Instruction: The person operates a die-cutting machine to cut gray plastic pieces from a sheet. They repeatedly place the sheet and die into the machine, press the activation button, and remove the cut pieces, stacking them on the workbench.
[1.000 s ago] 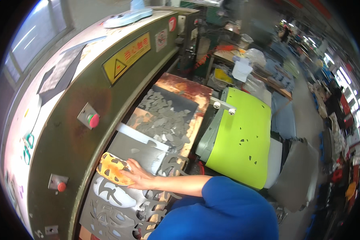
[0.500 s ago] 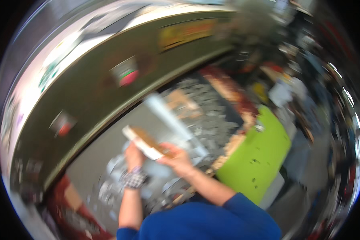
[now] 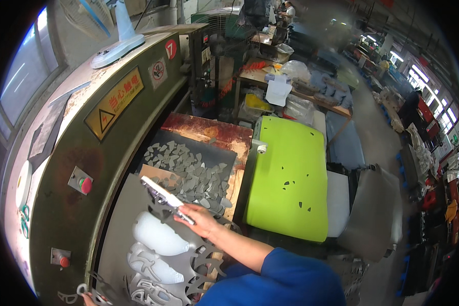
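My right hand (image 3: 199, 220) grips one end of a white-edged cutting die (image 3: 164, 195), which is tilted over the grey press bed (image 3: 120, 217). Dark strips of cut-out sheet show just under the die. At the lower left edge only the fingers of my left hand (image 3: 88, 300) show, closed on a grey scrap of cut-out sheet (image 3: 100, 291). Between the hands lie whitish, sole-shaped pieces (image 3: 160, 235) with grey cut-out webbing (image 3: 201, 265) around and over them. Beyond the die, small grey cut pieces (image 3: 186, 166) are heaped on a dark sheet.
A green machine beam (image 3: 69, 224) with red buttons runs along the left, carrying a fan (image 3: 121, 43). To the right, a lime-green padded surface (image 3: 285, 158) holds a few dark scraps. A dark grey chair (image 3: 370, 209) and a cluttered wooden table (image 3: 311, 94) stand beyond it.
Both hands held the die before; now only my right hand has it. My left hand has moved to the lower left and grips scrap. The view has swung and sharpened.
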A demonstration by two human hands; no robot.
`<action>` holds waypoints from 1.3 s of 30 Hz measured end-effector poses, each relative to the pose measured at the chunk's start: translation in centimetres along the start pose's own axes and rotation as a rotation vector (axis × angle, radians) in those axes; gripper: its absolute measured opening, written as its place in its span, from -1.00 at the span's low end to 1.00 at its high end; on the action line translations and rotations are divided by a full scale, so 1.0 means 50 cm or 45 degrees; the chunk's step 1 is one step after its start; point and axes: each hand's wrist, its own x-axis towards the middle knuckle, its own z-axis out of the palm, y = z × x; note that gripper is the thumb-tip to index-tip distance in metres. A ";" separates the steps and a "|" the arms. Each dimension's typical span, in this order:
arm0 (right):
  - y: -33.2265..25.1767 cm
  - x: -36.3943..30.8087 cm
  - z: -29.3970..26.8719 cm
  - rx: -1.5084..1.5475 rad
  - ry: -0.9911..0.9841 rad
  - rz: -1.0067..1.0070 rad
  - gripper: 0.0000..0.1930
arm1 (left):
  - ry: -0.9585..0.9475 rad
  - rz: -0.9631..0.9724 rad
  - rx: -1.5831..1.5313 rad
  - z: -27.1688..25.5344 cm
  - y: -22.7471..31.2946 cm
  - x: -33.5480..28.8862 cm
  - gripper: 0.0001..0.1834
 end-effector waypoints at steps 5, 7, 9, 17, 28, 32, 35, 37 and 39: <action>-0.031 -0.035 -0.012 -0.937 0.021 -0.356 -0.42 | -0.267 0.261 0.255 -0.032 -0.017 -0.108 -0.55; -0.031 -0.056 -0.018 -1.282 0.019 -0.797 -0.36 | 0.048 0.204 0.374 -0.055 -0.022 -0.133 -0.66; -0.032 -0.076 -0.031 -0.809 -0.021 -0.667 -0.35 | -0.115 0.271 0.236 -0.088 -0.016 -0.161 -0.72; -0.092 -0.081 -0.124 0.814 -0.253 0.060 -0.20 | -0.029 0.317 -0.313 -0.137 -0.045 -0.268 -0.72; -0.111 -0.072 -0.147 0.143 0.111 -0.299 -0.37 | 0.274 -0.068 1.258 -0.159 -0.226 -0.324 -0.52; -0.070 -0.115 -0.106 -0.737 0.045 -0.576 -0.59 | 0.372 0.259 1.652 -0.098 -0.155 -0.302 -0.44; -0.026 -0.124 -0.067 -1.387 -0.187 -0.918 -0.44 | 0.189 0.351 1.443 -0.002 -0.125 -0.276 -0.49; 0.008 -0.120 -0.050 -1.758 -0.304 -0.963 -0.36 | 0.038 0.646 1.397 0.067 -0.134 -0.267 -0.49; 0.039 -0.117 -0.044 -2.272 -0.416 -1.208 -0.29 | -0.105 0.770 1.309 0.115 -0.154 -0.267 -0.45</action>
